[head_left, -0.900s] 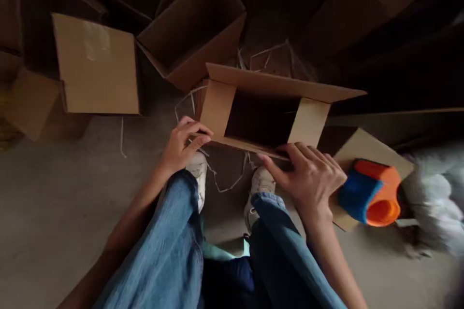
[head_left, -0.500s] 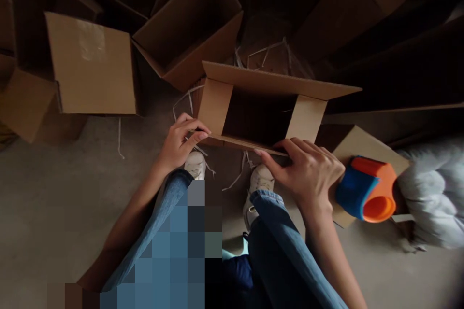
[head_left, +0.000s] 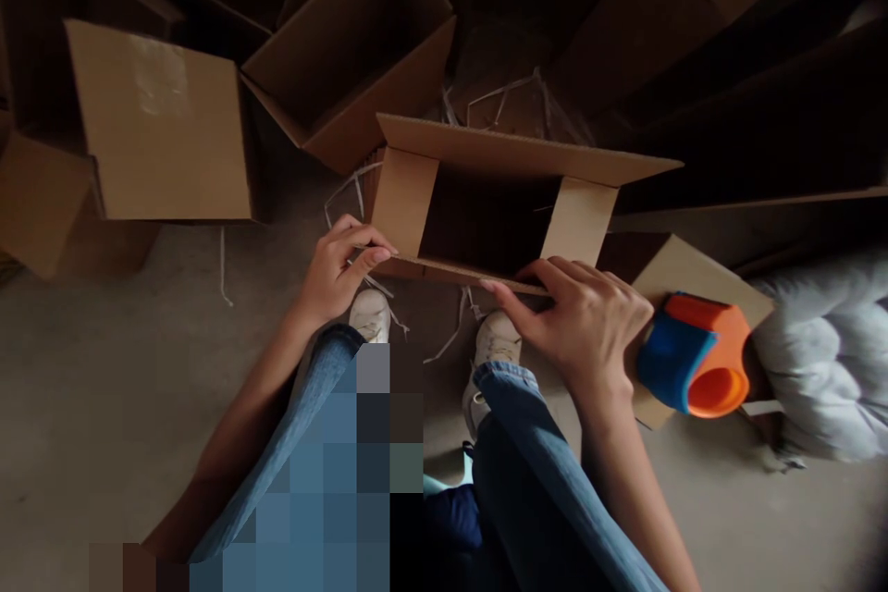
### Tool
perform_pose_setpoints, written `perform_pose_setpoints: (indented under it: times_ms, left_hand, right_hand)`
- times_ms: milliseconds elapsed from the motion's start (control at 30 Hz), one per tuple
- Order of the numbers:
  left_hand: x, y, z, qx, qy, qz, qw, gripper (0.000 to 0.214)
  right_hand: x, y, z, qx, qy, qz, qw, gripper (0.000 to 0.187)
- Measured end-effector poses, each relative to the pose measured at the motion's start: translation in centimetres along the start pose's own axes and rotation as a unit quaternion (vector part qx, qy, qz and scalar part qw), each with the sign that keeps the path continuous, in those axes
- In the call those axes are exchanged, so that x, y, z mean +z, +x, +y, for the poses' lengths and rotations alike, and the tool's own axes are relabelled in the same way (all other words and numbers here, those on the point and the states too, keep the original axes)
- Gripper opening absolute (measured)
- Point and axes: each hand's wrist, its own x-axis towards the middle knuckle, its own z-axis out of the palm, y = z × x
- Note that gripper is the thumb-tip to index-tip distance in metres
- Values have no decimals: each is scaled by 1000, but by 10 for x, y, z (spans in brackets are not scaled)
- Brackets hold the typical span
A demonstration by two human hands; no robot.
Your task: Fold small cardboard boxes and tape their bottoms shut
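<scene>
We've got the open cardboard box (head_left: 527, 151) just left of the orange-and-blue tool (head_left: 697, 353), left hand (head_left: 338, 273) and right hand (head_left: 586, 314) both pinching its near flap (head_left: 450, 269). Probably light, stiff-walled but bendy at creases, so we'd grip towards both flap ends.

Brown cardboard box (head_left: 489, 215), top open, dark inside, long far flap (head_left: 527, 151) unfolded.

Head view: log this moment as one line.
left hand: pinching near flap | right hand: gripping near flap | carton: top open | orange-and-blue object: right of right hand
</scene>
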Motion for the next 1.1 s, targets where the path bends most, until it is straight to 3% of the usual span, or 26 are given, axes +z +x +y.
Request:
perform_pose_setpoints:
  times_ms: [467,933,1100]
  left_hand:
    - [1,1,0,5,10,6,1000,50]
    - [2,5,7,-50,9,15,999,52]
    - [4,4,9,-43,2,24,999,48]
  right_hand:
    - [-5,6,-4,17,6,-12,1000,62]
    - [-9,11,-6,33,0,-31,999,67]
    - [-9,12,-6,40,7,-46,998,67]
